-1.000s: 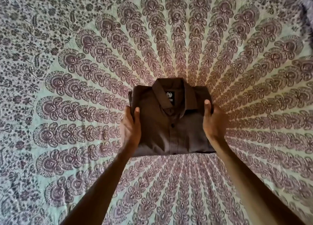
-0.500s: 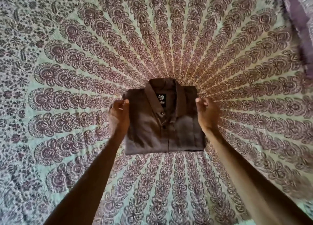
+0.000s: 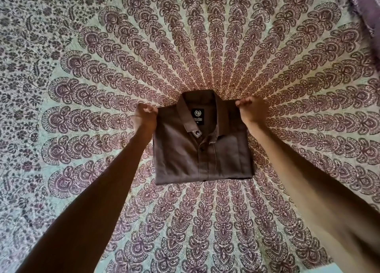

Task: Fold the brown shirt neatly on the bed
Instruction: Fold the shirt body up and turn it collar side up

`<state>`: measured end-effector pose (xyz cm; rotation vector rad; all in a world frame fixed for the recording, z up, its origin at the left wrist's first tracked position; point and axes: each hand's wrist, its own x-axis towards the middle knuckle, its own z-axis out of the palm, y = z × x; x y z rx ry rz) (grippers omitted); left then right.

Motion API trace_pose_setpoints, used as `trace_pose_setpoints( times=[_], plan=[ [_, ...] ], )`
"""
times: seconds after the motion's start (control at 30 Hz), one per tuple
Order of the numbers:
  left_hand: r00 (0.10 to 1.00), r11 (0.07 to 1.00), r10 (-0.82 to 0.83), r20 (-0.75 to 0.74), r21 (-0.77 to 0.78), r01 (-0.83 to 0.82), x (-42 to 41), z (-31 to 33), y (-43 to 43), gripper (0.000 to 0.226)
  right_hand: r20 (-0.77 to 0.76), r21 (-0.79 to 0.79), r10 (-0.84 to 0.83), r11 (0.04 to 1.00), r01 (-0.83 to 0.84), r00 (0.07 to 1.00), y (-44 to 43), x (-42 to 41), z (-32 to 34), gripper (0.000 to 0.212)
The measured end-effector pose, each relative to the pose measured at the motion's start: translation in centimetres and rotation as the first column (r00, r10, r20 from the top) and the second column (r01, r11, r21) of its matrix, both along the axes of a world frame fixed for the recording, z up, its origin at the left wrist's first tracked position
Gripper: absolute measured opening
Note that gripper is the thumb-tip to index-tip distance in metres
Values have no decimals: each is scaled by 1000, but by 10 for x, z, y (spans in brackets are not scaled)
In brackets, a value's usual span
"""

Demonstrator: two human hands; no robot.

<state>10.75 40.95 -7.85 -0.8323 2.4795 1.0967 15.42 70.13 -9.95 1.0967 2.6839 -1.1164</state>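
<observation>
The brown shirt (image 3: 185,157) lies folded into a neat rectangle in the middle of the bed, collar up and away from me, black neck label showing. My left hand (image 3: 145,116) has curled fingers pinching the shirt's far left shoulder corner. At the far right shoulder corner my right hand (image 3: 251,111) pinches the fabric the same way. Both arms reach out straight over the bed on either side of the shirt.
The bed is covered by a pale green bedspread (image 3: 82,87) with a maroon radial peacock-feather print. A purple fringed cloth (image 3: 368,7) lies at the far right corner. A strip of pale floor or edge shows at the bottom right.
Both hands slid from the shirt's side edges up to its shoulder corners. Thumbs that lay flat on the fabric now pinch with curled fingers. The shirt stays folded.
</observation>
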Motion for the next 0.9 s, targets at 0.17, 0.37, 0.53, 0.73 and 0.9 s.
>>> trace_pose_setpoints(
  times=[0.17,0.37,0.53,0.73,0.9],
  plan=[
    [995,996,-55,-82,-73,49,3,-2,-1,12,-39,171,118,979,-110,992,-9,7,0,24],
    [999,997,33,-13,-63,-34,20,-6,-3,34,-64,26,14,1000,-13,998,-9,37,13,28],
    [981,999,-11,196,36,4,51,-17,-18,36,60,-94,109,990,-103,992,2,83,13,29],
    [999,1000,22,43,-16,-22,56,-9,-19,23,-21,-166,37,985,-40,999,0,88,14,28],
    [991,994,72,116,74,-81,68,-19,-25,29,-1,-68,-57,996,57,998,0,95,17,24]
  ],
)
